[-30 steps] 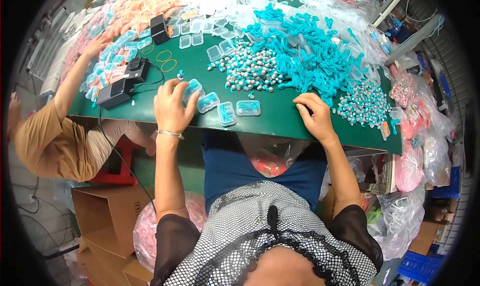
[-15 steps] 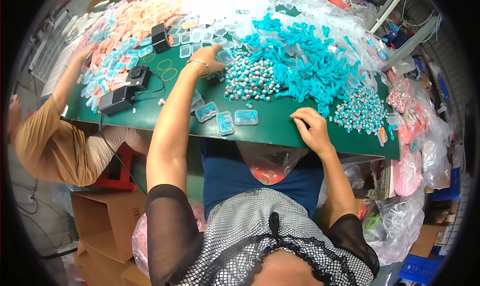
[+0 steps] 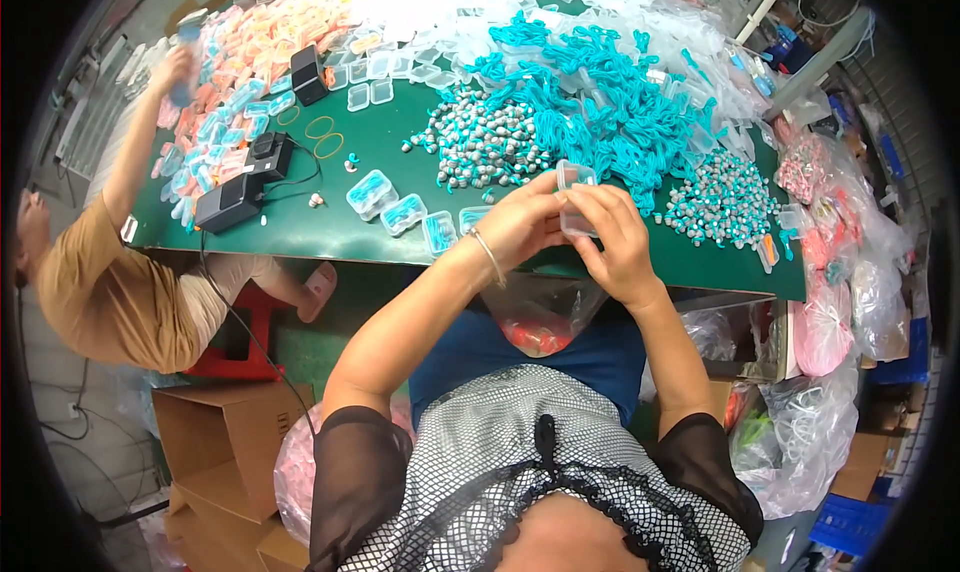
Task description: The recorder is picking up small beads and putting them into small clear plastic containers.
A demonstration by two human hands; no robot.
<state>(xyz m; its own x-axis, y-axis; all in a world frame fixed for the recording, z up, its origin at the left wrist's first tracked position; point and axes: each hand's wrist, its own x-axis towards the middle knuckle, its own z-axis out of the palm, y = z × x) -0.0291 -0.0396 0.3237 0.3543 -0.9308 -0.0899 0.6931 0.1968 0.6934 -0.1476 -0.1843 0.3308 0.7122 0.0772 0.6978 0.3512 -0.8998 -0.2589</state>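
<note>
From where I'm sat on the remote end, both hands are up close together over the near edge of the green tabletop [image 3: 385, 152], and they've got one small clear plastic box [image 3: 578, 224] between them. The left hand [image 3: 528, 215] has its fingers curled on the box's left side, silver-coloured bracelet [image 3: 489, 256] on that wrist, and the right hand [image 3: 617, 240] grips it from the right, thumb low and fingers over the top, so yeah, both are closed on the same thing. Can't really tell if its lid is up, the fingers cover too much. Just left of the hands I've got a slanting row of clear boxes filled with turquoise cord [image 3: 404, 214], the one nearest the left hand partly hidden by it. Right behind the hands sits a heap of small grey-and-turquoise beads [image 3: 490, 137], touching a big tangle of turquoise cords [image 3: 625, 122], with a second bead pile [image 3: 725, 207] over to the right. Way off to the left, a co-worker's hand [image 3: 172, 70] holds something bluish, too blurry for me to make out.
</note>
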